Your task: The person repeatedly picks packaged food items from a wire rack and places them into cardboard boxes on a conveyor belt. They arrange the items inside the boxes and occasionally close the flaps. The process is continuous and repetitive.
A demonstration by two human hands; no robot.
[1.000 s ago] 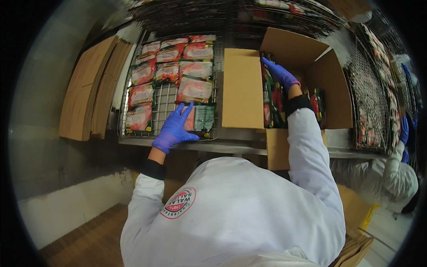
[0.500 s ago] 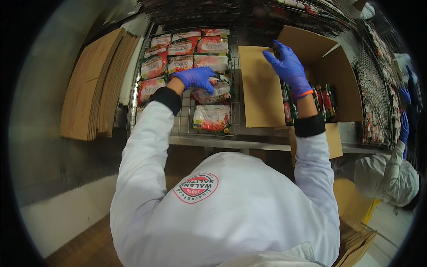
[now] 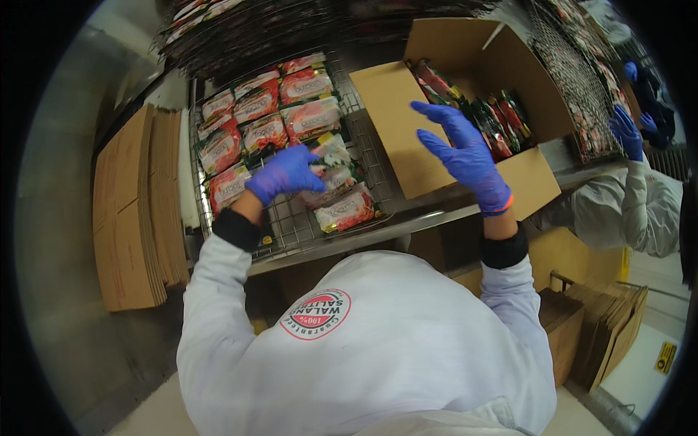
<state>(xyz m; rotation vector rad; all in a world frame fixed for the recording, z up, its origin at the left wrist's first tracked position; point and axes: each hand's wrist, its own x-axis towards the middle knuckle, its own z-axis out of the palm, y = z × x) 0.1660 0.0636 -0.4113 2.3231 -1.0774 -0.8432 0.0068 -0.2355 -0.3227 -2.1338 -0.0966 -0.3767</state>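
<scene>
Red-and-white sealed food packets (image 3: 265, 131) lie in rows on a wire rack tray (image 3: 291, 221). My left hand (image 3: 286, 173), in a blue glove, is curled on a packet (image 3: 331, 161) near the tray's front right. My right hand (image 3: 465, 154), also gloved in blue, hovers with fingers spread and holds nothing. It is above the left flap of an open cardboard box (image 3: 389, 109). Inside the box stand several packets (image 3: 494, 120) on edge. My white coat fills the lower part of the view.
Flat cardboard sheets (image 3: 134, 211) lean at the left. More folded cartons (image 3: 603, 330) stand at the lower right. A co-worker in white with a blue-gloved hand (image 3: 627, 132) reaches to another wire rack (image 3: 582, 80) on the right. Stacked wire trays (image 3: 291, 29) sit above.
My right hand came out of the box and now hovers open over its flap. My left hand moved from the tray's front edge onto a packet further right.
</scene>
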